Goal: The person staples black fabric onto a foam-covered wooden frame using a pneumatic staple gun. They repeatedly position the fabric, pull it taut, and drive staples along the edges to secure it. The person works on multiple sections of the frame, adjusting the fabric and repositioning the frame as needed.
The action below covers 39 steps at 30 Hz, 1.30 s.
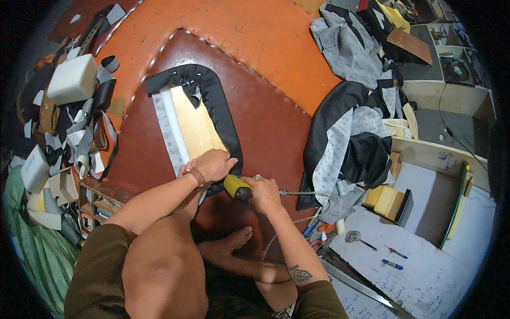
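Note:
A wooden panel (197, 125) lies on the dark red padded surface. Black upholstery fabric (220, 101) is folded over its top and right edges, and a pale patterned strip (169, 135) runs along its left side. My left hand (213, 165) is closed on the panel's near end, its thumb by the black fabric; some fingers are hidden. In my right hand (264, 194) is a yellow staple gun (234, 186), its nose close to that same end and the left hand. A grey hose (305, 193) runs rightward from the gun.
A heap of black and grey fabric (350, 143) lies to the right. Fabric scraps and a white foam block (73, 78) crowd the left side. At lower right a white board (388, 266) carries pens and a long metal blade (366, 291). My bare legs (164, 266) are close below.

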Tool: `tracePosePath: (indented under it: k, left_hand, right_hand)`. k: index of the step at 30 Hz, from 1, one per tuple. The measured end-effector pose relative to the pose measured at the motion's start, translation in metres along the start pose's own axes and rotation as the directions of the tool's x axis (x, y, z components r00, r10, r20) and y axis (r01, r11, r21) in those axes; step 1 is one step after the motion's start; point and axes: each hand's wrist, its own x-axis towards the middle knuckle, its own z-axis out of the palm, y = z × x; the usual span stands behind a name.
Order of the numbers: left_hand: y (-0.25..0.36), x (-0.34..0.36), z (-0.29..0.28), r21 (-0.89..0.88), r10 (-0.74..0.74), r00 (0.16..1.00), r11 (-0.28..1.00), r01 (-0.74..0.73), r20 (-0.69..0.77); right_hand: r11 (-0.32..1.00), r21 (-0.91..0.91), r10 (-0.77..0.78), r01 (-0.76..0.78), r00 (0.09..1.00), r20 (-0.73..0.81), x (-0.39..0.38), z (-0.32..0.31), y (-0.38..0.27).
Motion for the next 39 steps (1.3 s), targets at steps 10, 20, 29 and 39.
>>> tracePosePath:
  k: [10, 20, 29, 39]
  left_hand:
    - [-0.013, -0.009, -0.008, 0.098, -0.157, 0.987, 0.983, 0.152, 0.041]
    - [0.001, 0.002, -0.023, 0.173, -0.305, 0.938, 0.945, 0.277, 0.164]
    - [-0.006, 0.003, -0.012, 0.171, -0.277, 0.957, 0.950, 0.260, 0.085]
    - [-0.009, 0.025, -0.027, -0.647, -0.376, 0.921, 0.680, 0.346, 0.098]
  right_hand:
    - [0.969, -0.198, -0.147, 0.150, 0.989, 0.028, 0.012, -0.080, 0.016]
    - [0.957, -0.188, -0.210, 0.220, 0.975, 0.072, 0.058, -0.085, 0.010]
    - [0.951, -0.299, -0.036, 0.079, 0.989, 0.144, 0.076, -0.076, -0.009]
    - [0.942, -0.313, -0.121, 0.126, 0.992, 0.034, 0.074, -0.067, -0.001]
